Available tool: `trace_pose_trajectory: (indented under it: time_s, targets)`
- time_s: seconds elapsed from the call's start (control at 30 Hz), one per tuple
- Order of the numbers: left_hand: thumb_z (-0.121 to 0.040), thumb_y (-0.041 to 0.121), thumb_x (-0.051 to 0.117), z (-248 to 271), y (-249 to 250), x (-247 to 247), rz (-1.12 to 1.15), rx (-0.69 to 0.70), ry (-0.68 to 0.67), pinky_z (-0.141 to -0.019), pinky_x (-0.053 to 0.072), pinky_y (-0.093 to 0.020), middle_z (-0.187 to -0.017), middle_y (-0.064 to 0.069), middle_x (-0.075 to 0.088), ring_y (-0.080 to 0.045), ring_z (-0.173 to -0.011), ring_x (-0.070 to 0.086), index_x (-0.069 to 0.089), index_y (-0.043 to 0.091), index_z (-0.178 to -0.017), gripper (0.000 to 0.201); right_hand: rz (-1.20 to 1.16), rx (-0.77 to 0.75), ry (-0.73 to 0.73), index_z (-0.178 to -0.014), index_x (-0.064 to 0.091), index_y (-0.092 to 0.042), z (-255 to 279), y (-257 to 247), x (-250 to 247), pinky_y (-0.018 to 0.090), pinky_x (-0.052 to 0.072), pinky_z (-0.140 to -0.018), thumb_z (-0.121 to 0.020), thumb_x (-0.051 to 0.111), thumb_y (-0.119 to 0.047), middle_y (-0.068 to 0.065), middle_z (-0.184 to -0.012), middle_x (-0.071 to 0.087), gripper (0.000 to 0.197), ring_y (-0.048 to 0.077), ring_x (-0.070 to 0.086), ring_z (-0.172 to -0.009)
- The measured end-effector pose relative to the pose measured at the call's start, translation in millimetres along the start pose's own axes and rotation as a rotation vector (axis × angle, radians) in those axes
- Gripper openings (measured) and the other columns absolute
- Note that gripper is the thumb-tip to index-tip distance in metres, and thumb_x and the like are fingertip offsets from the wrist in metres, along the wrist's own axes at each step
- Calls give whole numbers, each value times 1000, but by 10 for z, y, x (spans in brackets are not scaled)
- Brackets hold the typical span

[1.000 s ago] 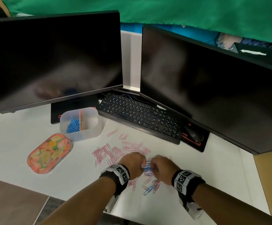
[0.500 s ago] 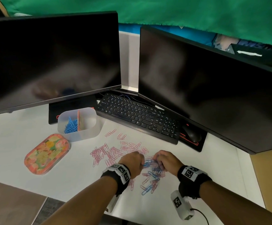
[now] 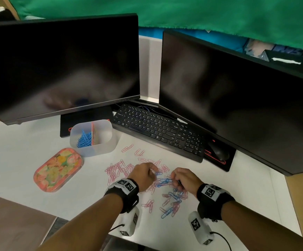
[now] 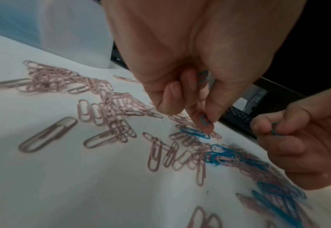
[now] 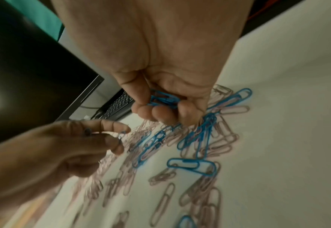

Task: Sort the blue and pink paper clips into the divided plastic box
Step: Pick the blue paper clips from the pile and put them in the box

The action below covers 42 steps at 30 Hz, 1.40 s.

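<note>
Pink paper clips (image 3: 117, 171) and blue paper clips (image 3: 165, 181) lie scattered on the white desk. My left hand (image 3: 145, 175) hovers over the pile and pinches a blue clip (image 4: 204, 120) between thumb and finger, with another blue clip (image 4: 202, 77) tucked in its curled fingers. My right hand (image 3: 185, 179), just to the right, grips a small bunch of blue clips (image 5: 163, 98) in its curled fingers. The clear divided box (image 3: 109, 142) stands to the back left, with blue clips (image 3: 83, 139) in its left compartment; the right compartment's contents cannot be made out.
A floral lid (image 3: 57, 169) lies left of the pile. A black keyboard (image 3: 158, 130) and mouse (image 3: 218, 151) sit behind the clips, under two dark monitors (image 3: 62, 66). The desk's front edge runs close below my wrists.
My two hands, together a second ago, have drawn a little apart over the pile. My right hand has shifted to the right and turned, so the blue clips between the hands show.
</note>
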<state>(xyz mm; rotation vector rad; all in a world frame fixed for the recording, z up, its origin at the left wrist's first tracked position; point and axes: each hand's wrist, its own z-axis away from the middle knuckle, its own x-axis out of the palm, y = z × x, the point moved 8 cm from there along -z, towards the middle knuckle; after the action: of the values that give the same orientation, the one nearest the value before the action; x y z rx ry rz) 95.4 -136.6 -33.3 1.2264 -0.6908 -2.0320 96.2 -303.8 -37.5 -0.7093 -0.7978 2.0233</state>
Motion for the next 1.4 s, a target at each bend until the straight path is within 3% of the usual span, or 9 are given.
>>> trace_pose_trajectory:
  time_s: [0.1,0.17,0.27,0.4,0.6,0.77,0.9,1.07,1.4]
  targets:
    - [-91,10,48,-1,-45,20,161,-93,-17,-47,41,-14,-82,0,65,-7,-53,51,66,17,-102,23,476,-163,65,-90,59,-20,-14,-142,35,16,38,-55,-92,47,-16,-10,-71,54,13,6,51,-62]
    - [-90,7,44,5,-61,11,306,-178,-28,-43,35,-15,-71,1,57,-8,-52,45,66,10,-97,23,745,-254,58,-102,59,-25,-2,-216,119,20,44,-61,-91,49,-17,-8,-79,59,16,14,56,-71]
    - [-86,-1,36,22,-47,7,413,-243,-92,-42,33,-19,-65,-1,47,-12,-50,40,62,8,-86,27,909,-366,45,-105,62,-24,-5,-258,204,27,50,-79,-89,53,-18,-1,-105,66,20,22,62,-94]
    - [-85,3,37,40,-100,-11,529,-319,-97,-47,30,-19,-62,-5,47,-15,-48,38,56,9,-80,20,1029,-424,18,-95,65,-19,9,-226,257,27,49,-77,-88,55,-26,0,-101,64,14,21,61,-92]
    - [-88,16,51,9,-119,14,352,-252,-89,-50,36,-19,-67,0,53,-13,-54,45,56,15,-78,11,1046,-451,21,-94,65,-15,45,-237,247,31,50,-77,-90,46,-17,4,-100,64,19,23,60,-91]
    - [-85,17,58,11,-14,72,45,-77,-62,-65,52,-19,-87,4,69,-10,-79,64,66,22,-83,10,1016,-513,5,-94,64,-15,174,-248,203,31,48,-79,-92,47,-20,3,-100,63,18,20,57,-93]
    - [-81,22,69,-3,91,210,-18,6,-148,-60,43,-14,-76,10,60,-4,-68,55,72,22,-87,6,967,-527,33,-97,64,-13,253,-246,140,26,46,-76,-92,49,-20,3,-99,64,17,18,57,-90]
    - [-81,34,71,22,155,393,-245,90,-241,-72,42,-21,-87,7,58,-10,-80,54,66,27,-105,26,903,-512,30,-94,56,-20,235,-252,162,27,46,-70,-95,47,-20,-1,-96,62,9,16,56,-83]
    - [-88,28,62,27,112,268,-164,131,-161,-69,42,-20,-79,6,60,-11,-75,54,73,21,-94,14,589,-384,45,-88,60,-18,192,-228,-24,12,41,-56,-93,50,-15,-12,-71,57,12,-2,51,-58]
